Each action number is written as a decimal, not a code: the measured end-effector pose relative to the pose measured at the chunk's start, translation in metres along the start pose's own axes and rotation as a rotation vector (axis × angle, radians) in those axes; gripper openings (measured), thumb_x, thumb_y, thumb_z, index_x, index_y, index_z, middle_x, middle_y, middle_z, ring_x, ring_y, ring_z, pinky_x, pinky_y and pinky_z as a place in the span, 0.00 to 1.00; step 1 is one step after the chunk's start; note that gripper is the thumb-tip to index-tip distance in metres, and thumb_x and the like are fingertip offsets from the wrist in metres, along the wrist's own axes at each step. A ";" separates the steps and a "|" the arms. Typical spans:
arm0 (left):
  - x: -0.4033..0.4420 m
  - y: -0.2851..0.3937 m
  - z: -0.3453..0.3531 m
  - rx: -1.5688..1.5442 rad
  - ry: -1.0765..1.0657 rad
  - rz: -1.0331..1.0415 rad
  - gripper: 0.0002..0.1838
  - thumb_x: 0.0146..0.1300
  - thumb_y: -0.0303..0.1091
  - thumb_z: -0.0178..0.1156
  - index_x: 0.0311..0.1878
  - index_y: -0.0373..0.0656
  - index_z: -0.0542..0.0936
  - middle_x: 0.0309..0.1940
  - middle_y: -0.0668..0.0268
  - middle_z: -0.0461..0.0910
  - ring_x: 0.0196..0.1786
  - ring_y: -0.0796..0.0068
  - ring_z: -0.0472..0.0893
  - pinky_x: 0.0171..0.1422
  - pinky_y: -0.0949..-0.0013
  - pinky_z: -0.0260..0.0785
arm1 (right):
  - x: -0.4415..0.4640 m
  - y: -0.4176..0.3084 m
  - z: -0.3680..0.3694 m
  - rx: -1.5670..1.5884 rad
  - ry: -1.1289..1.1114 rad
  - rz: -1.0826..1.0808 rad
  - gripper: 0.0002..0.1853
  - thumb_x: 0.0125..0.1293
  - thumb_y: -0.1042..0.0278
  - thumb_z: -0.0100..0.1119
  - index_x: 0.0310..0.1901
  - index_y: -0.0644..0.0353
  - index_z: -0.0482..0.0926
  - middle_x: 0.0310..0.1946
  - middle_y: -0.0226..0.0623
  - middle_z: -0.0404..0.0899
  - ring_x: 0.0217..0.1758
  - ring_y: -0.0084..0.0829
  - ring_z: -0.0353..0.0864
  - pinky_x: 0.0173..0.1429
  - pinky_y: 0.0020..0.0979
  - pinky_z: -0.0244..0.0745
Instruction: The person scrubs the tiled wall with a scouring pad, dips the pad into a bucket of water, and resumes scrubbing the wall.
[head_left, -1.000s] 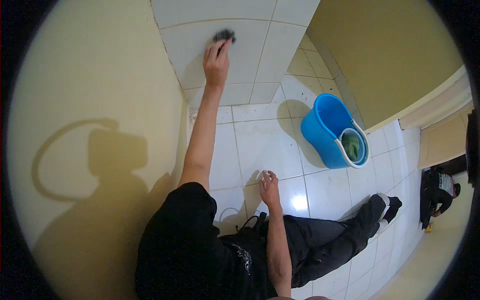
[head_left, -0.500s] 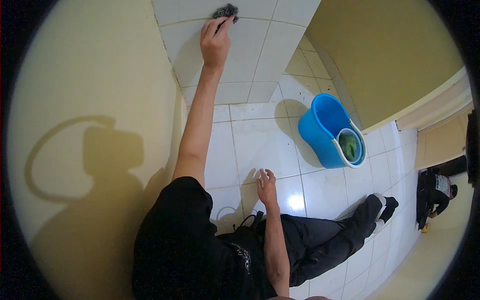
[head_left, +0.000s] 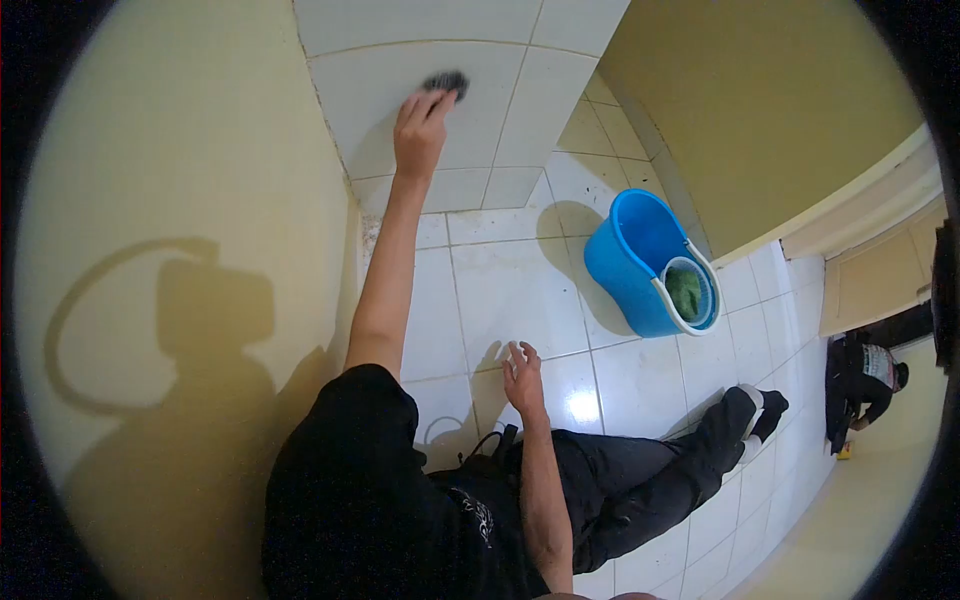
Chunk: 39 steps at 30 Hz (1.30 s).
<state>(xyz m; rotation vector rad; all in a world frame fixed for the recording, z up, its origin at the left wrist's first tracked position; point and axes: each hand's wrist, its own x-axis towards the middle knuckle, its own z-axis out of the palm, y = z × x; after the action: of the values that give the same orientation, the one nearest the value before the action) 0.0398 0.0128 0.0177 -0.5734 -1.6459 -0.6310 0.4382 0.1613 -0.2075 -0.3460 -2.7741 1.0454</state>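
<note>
My left hand [head_left: 421,135] is stretched out at the top, its fingers closed on a dark grey scouring pad [head_left: 446,84]. The pad lies against a white tiled wall [head_left: 440,120], below a grout line, and is blurred by motion. My fingers hide part of it. Lower down, my right hand [head_left: 523,378] hangs over the white floor tiles with its fingers apart and loosely bent, holding nothing.
A blue mop bucket [head_left: 620,275] with a white handle stands on the floor to the right; its basket [head_left: 686,292] holds something green. My legs [head_left: 650,480] stretch rightward. A person [head_left: 860,385] in black is farther back at the right. A plain yellowish wall [head_left: 200,130] rises at the left.
My left hand has drawn the scouring pad down the wall, from the grout line onto the tile below. My right hand stays over the floor. The whole view has shifted slightly.
</note>
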 end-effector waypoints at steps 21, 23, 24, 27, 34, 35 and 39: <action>0.042 0.014 0.009 -0.116 0.087 -0.038 0.20 0.49 0.15 0.61 0.44 0.46 0.88 0.40 0.68 0.84 0.46 0.64 0.82 0.52 0.63 0.78 | -0.001 0.001 0.001 -0.003 -0.005 0.003 0.25 0.68 0.71 0.60 0.66 0.62 0.73 0.67 0.57 0.66 0.67 0.57 0.68 0.70 0.50 0.69; 0.040 0.015 0.011 -0.147 0.070 -0.063 0.19 0.52 0.16 0.61 0.45 0.47 0.88 0.41 0.67 0.84 0.47 0.63 0.82 0.53 0.62 0.77 | 0.001 -0.001 0.000 -0.009 -0.013 0.007 0.25 0.68 0.71 0.61 0.66 0.63 0.73 0.66 0.58 0.66 0.67 0.58 0.69 0.70 0.51 0.69; 0.039 0.015 0.009 -0.163 0.061 -0.075 0.19 0.54 0.16 0.62 0.46 0.48 0.88 0.42 0.67 0.84 0.47 0.63 0.82 0.54 0.61 0.77 | 0.001 -0.002 -0.002 -0.012 -0.024 0.025 0.25 0.68 0.71 0.60 0.66 0.63 0.73 0.66 0.58 0.66 0.66 0.58 0.69 0.69 0.51 0.69; -0.006 0.015 0.007 -0.111 -0.025 -0.071 0.19 0.50 0.15 0.60 0.43 0.45 0.88 0.41 0.67 0.84 0.46 0.63 0.82 0.52 0.63 0.78 | 0.001 -0.002 -0.001 -0.014 0.003 -0.007 0.24 0.68 0.71 0.60 0.65 0.63 0.73 0.66 0.58 0.66 0.66 0.59 0.69 0.69 0.51 0.70; -0.023 0.017 0.009 -0.143 -0.068 -0.134 0.17 0.51 0.15 0.61 0.42 0.43 0.88 0.40 0.66 0.84 0.47 0.63 0.83 0.53 0.63 0.78 | -0.002 0.000 0.000 -0.024 0.012 -0.017 0.24 0.68 0.71 0.61 0.64 0.63 0.74 0.65 0.60 0.67 0.63 0.60 0.71 0.67 0.51 0.71; -0.002 0.018 0.009 -0.140 -0.027 -0.121 0.17 0.52 0.16 0.62 0.42 0.44 0.88 0.40 0.66 0.85 0.47 0.63 0.83 0.53 0.63 0.78 | -0.001 0.000 -0.002 -0.031 0.015 -0.026 0.24 0.68 0.71 0.61 0.64 0.64 0.74 0.65 0.59 0.67 0.63 0.60 0.71 0.67 0.51 0.71; 0.064 0.024 0.007 -0.183 0.122 -0.168 0.16 0.55 0.16 0.62 0.44 0.46 0.88 0.41 0.67 0.85 0.46 0.63 0.83 0.53 0.62 0.78 | 0.000 -0.004 -0.003 -0.006 0.002 -0.004 0.23 0.68 0.71 0.60 0.64 0.64 0.74 0.66 0.59 0.67 0.64 0.60 0.71 0.67 0.51 0.71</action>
<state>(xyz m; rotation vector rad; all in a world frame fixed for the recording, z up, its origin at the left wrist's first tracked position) 0.0413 0.0370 0.0817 -0.5208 -1.5411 -0.9294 0.4383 0.1608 -0.2027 -0.3423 -2.7759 1.0355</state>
